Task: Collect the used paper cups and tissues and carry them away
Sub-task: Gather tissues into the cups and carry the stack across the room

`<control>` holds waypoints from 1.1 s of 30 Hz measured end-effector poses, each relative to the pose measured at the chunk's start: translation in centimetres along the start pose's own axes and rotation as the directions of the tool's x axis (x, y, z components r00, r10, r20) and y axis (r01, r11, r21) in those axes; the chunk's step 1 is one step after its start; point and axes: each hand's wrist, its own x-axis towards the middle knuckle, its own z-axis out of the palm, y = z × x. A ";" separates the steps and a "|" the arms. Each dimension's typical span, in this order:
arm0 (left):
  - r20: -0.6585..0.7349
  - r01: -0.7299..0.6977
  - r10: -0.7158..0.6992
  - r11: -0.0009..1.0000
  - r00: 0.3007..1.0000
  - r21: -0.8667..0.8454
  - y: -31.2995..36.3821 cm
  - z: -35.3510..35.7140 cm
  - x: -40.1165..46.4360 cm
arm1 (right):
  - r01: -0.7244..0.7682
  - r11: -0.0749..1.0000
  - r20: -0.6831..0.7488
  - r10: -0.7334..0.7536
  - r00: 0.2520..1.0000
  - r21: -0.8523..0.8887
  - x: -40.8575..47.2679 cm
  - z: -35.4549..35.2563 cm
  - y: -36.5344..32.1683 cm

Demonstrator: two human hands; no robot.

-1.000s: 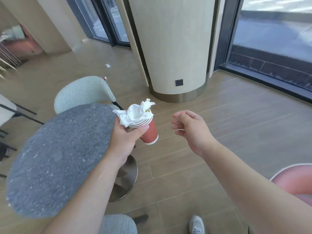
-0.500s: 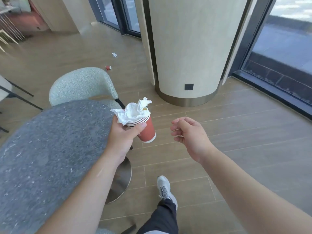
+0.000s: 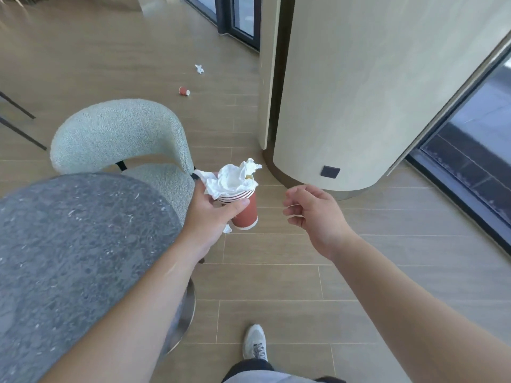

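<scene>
My left hand (image 3: 211,215) grips a stack of red paper cups (image 3: 245,214) with crumpled white tissues (image 3: 231,181) stuffed in the top. It holds them over the floor, just past the round table's edge. My right hand (image 3: 315,214) hangs beside the cups, to their right, with loosely curled fingers and nothing in it. Farther off on the floor lie another red paper cup (image 3: 184,91) on its side and a crumpled white tissue (image 3: 199,69).
A grey stone round table (image 3: 72,255) fills the lower left, with a pale green upholstered chair (image 3: 116,134) behind it. A wide beige column (image 3: 367,87) stands ahead on the right, dark-framed windows beside it. My shoe (image 3: 255,342) is on the wooden floor.
I have stepped forward and the view has turned left, so the fallen cup and tissue look nearer. My left hand keeps its hold on the cups. My right hand stays empty.
</scene>
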 end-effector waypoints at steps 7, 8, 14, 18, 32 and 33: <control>-0.088 0.035 -0.038 0.999 0.995 -0.032 -0.6 -0.7 6.8 | -0.028 0.998 0.109 0.035 0.993 -0.062 8.9 2.4 -2.4; -0.114 0.047 -0.051 0.998 0.992 -0.036 -1.1 -0.8 7.6 | -0.030 0.997 0.130 0.039 0.991 -0.068 10.3 2.7 -2.6; -0.292 0.095 -0.111 0.993 0.950 -0.069 -4.9 0.3 13.9 | -0.074 0.974 0.274 0.133 0.952 -0.215 21.1 4.1 -0.2; -0.452 0.132 -0.155 0.988 0.878 -0.082 -9.0 2.0 19.0 | -0.149 0.952 0.313 0.232 0.921 -0.266 30.8 5.2 3.6; -0.667 0.210 -0.289 0.957 0.687 -0.199 -22.0 2.5 32.1 | -0.193 0.844 0.417 0.430 0.801 -0.500 50.3 9.0 16.3; -0.659 0.223 -0.295 0.956 0.692 -0.193 -23.5 2.2 32.8 | -0.173 0.839 0.416 0.422 0.806 -0.516 51.1 9.5 17.8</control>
